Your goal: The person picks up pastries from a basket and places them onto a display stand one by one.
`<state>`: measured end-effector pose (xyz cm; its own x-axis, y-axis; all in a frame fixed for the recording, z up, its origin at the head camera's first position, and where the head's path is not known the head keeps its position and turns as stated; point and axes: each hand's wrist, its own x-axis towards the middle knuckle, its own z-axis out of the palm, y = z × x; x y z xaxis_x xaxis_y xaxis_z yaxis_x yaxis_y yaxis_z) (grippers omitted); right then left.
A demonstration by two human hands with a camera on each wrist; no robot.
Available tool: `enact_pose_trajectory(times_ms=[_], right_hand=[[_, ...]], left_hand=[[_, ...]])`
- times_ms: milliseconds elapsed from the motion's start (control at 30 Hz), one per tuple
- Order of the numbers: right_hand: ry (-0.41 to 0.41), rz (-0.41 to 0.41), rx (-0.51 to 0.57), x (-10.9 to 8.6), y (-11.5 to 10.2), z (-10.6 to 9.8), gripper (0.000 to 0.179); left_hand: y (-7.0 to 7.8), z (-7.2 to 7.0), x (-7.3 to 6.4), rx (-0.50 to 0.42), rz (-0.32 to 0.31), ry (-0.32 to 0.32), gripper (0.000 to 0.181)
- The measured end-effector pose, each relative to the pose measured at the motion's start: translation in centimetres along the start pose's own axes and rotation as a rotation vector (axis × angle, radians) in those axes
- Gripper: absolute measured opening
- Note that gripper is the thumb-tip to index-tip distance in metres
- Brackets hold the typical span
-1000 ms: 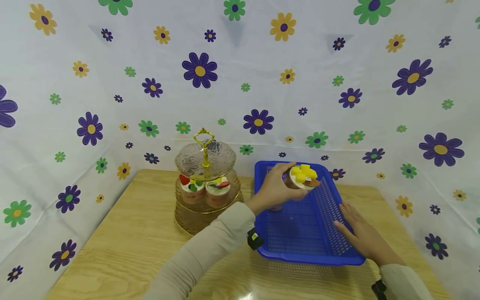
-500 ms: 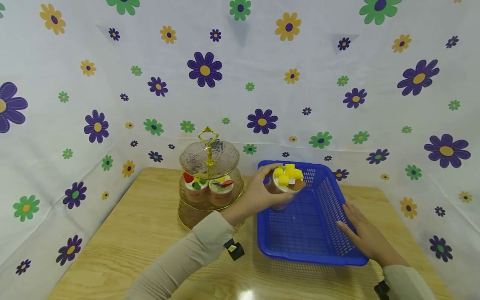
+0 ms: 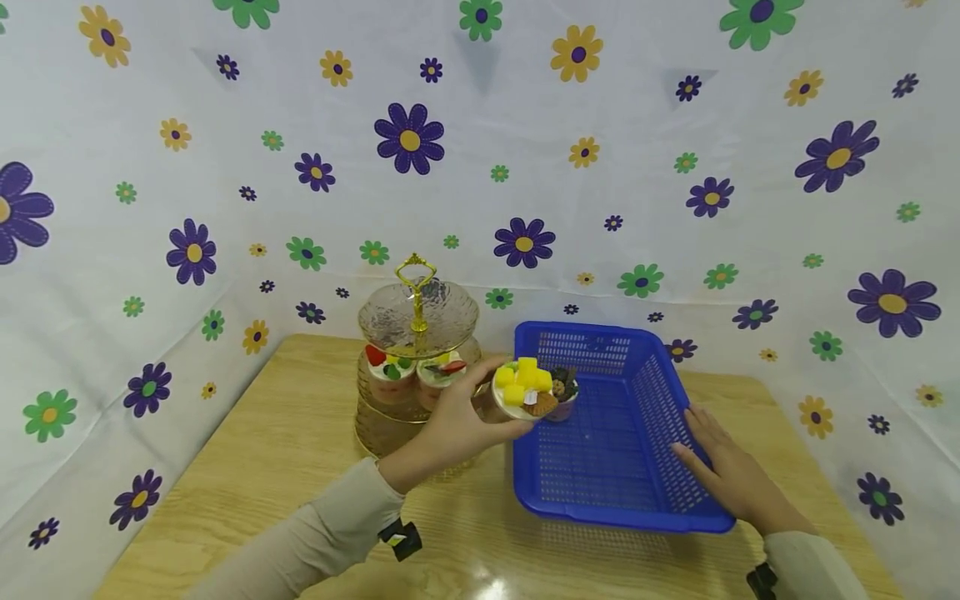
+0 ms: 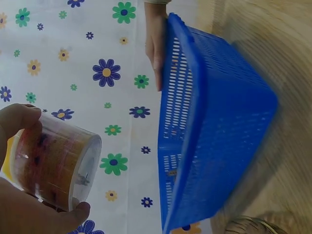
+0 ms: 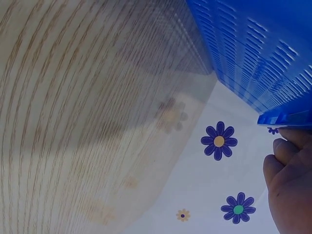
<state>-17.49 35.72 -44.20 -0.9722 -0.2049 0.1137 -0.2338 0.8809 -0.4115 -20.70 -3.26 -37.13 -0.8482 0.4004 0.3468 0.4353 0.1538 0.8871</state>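
Observation:
My left hand (image 3: pixel 453 425) holds a clear dessert cup (image 3: pixel 522 387) topped with yellow cubes and a brown shell-shaped biscuit. The cup is tilted and raised, between the tiered stand (image 3: pixel 386 325) and the blue basket (image 3: pixel 630 520). In the left wrist view, thumb and fingers pinch the sides of this layered cup (image 4: pixel 58 161), its flat base facing the basket. My right hand (image 3: pixel 731 475) rests on the basket's right rim, fingers stretched along it and thumb toward the inside. Another dessert cup (image 3: pixel 564 400) with a dark topping stands inside the basket, partly covered by the held one.
On the stand's middle tier sit a strawberry-topped cup (image 3: pixel 390 385) and another dessert cup (image 3: pixel 433 390), the latter partly behind my left hand. A gold handle (image 3: pixel 417 292) rises from the top plate. Flowered cloth (image 3: pixel 480 200) hangs behind the wooden table (image 3: pixel 247 467).
My left hand has carried the yellow-topped cup leftward, from above the basket toward the stand, uncovering the dark-topped cup. My right hand stays on the basket rim.

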Motion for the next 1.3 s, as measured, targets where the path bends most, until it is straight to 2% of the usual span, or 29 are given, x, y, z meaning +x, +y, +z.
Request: enact_pose_trajectory(times_ms=[133, 233, 400, 500, 600, 700, 833, 1000, 1133, 1300], right_hand=[[0.008, 0.003, -0.002, -0.1, 0.1, -0.1, 0.069], [0.004, 0.009, -0.004, 0.0, 0.1, -0.2, 0.069], [0.005, 0.012, -0.006, -0.1, 0.0, -0.2, 0.070], [0.009, 0.006, 0.000, -0.1, 0.0, -0.1, 0.069], [0.011, 0.002, 0.002, -0.2, 0.1, 0.0, 0.069], [0.011, -0.001, 0.006, -0.2, 0.0, 0.0, 0.069], [0.011, -0.002, 0.005, -0.2, -0.1, -0.1, 0.068], [-0.009, 0.017, 0.005, -0.1, -0.2, -0.4, 0.070], [-0.019, 0.024, 0.005, 0.0, -0.2, -0.4, 0.071], [-0.025, 0.028, 0.018, 0.0, -0.2, -0.3, 0.072]], left_hand=[[-0.6, -1.1, -1.4, 0.002, -0.010, -0.001, 0.074], [-1.0, -1.8, -2.8, -0.005, -0.055, 0.006, 0.075], [-2.4, -2.6, -5.4, -0.079, -0.126, -0.009, 0.074], [-3.4, -2.8, -6.8, -0.075, -0.173, -0.006, 0.074], [-4.3, -2.8, -8.0, -0.054, -0.236, 0.017, 0.072], [-5.3, -2.7, -8.8, -0.034, -0.297, 0.068, 0.070], [-6.9, -2.6, -9.6, -0.026, -0.357, 0.152, 0.070], [-8.9, -2.7, -10.1, 0.014, -0.377, 0.241, 0.073], [-9.7, -2.7, -9.8, 0.065, -0.380, 0.285, 0.074], [-10.3, -2.7, -9.2, 0.076, -0.388, 0.314, 0.075]])
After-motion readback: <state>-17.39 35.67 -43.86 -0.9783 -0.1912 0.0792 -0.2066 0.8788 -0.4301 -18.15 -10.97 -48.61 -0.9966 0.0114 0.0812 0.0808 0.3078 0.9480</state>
